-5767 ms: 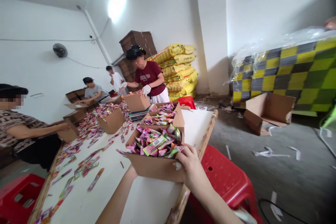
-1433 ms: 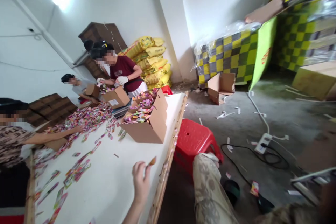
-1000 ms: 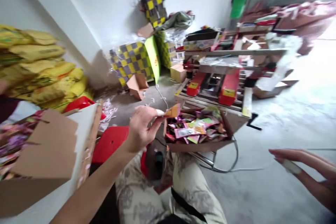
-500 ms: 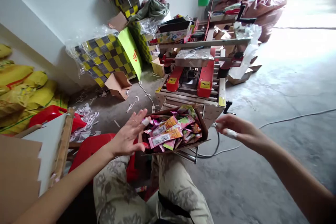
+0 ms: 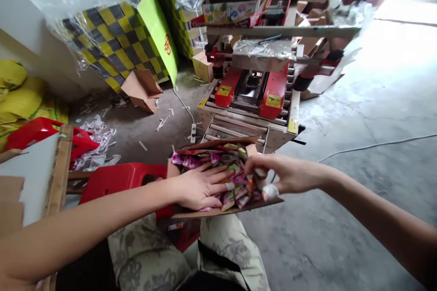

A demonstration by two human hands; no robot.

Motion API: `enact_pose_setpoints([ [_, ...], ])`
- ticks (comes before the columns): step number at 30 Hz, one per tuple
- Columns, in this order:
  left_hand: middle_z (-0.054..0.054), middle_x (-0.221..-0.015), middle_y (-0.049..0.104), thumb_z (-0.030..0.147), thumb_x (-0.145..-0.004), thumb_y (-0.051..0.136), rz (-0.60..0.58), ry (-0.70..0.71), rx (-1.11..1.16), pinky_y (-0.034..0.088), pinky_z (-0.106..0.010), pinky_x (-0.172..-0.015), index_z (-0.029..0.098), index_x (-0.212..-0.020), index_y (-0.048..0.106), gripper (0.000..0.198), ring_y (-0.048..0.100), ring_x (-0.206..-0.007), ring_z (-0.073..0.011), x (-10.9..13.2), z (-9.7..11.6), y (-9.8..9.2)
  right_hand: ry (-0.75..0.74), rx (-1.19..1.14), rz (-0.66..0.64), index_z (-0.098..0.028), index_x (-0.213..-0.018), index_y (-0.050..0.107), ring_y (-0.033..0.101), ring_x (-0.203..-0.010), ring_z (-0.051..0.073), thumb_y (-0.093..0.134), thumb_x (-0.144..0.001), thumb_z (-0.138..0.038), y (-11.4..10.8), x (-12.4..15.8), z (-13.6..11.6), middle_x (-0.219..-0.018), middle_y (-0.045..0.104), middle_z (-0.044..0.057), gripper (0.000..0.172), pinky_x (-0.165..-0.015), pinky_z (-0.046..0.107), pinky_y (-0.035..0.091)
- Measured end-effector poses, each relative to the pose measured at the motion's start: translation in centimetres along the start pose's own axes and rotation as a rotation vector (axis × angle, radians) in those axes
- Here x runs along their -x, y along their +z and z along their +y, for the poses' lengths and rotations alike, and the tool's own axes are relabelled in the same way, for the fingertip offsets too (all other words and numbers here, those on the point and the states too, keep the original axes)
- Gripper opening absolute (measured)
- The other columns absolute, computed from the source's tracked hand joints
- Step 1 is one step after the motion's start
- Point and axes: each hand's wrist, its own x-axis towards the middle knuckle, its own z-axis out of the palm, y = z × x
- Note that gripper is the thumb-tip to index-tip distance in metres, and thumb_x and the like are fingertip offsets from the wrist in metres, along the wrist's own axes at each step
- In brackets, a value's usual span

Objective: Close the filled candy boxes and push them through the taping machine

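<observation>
An open cardboard box [image 5: 262, 205] full of small pink, purple and green snack packets [image 5: 235, 194] sits in front of my knees. My left hand [image 5: 205, 187] lies flat on the packets, fingers spread, with a white wrap on one finger. At the box's right end, my right hand [image 5: 273, 175] has its fingers bent over the side wall, fingertips inside and the wrapped thumb outside. Part of that wall is hidden behind the hand.
A roller-conveyor box-sealing machine [image 5: 251, 86] stands just beyond the box. Red plastic stools [image 5: 112, 182] are at the left, beside a wood-edged board [image 5: 59, 168]. Yellow-and-black checkered cartons [image 5: 116, 41] stand behind. A power strip [image 5: 193, 132] and cable lie on the floor.
My left hand has moved from the box's left edge onto the packets and flattened there. My right hand has come in from the right to the box's end. The view has tilted down.
</observation>
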Motion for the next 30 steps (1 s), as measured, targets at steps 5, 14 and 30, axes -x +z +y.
enact_pose_setpoints([
  [5, -0.006, -0.152, 0.016, 0.048, -0.092, 0.042, -0.116, -0.067, 0.027, 0.013, -0.053, -0.112, 0.027, -0.142, 0.030, 0.056, 0.013, -0.140, -0.0259, -0.8, -0.2, 0.7, 0.108, 0.343, -0.248, -0.015, -0.108, 0.058, 0.053, -0.091, 0.030, 0.077, -0.049, -0.062, 1.1, -3.4, -0.7, -0.101, 0.051, 0.012, 0.078, -0.081, 0.039, 0.045],
  [14, -0.007, -0.146, 0.033, 0.026, -0.090, 0.050, -0.146, -0.008, 0.091, 0.028, -0.036, -0.110, 0.020, -0.128, 0.051, 0.039, 0.023, -0.138, -0.0222, -2.2, -0.1, -3.5, 0.140, 0.225, -0.157, -0.019, -0.101, 0.064, 0.058, -0.078, 0.021, 0.064, -0.075, -0.044, 0.6, -3.4, 0.4, -0.090, 0.062, 0.006, 0.036, -0.069, 0.028, 0.047],
  [30, -0.004, -0.152, 0.015, 0.045, -0.097, 0.018, 0.236, -0.087, -0.054, 0.007, -0.042, -0.116, 0.021, -0.146, 0.022, 0.055, 0.010, -0.141, -0.0227, 4.2, -2.7, -2.5, 0.067, 0.374, -0.022, -0.016, -0.124, 0.052, 0.057, -0.093, 0.025, 0.068, -0.069, -0.023, 1.8, -2.4, 0.7, -0.103, 0.059, 0.010, 0.058, -0.078, 0.031, 0.045],
])
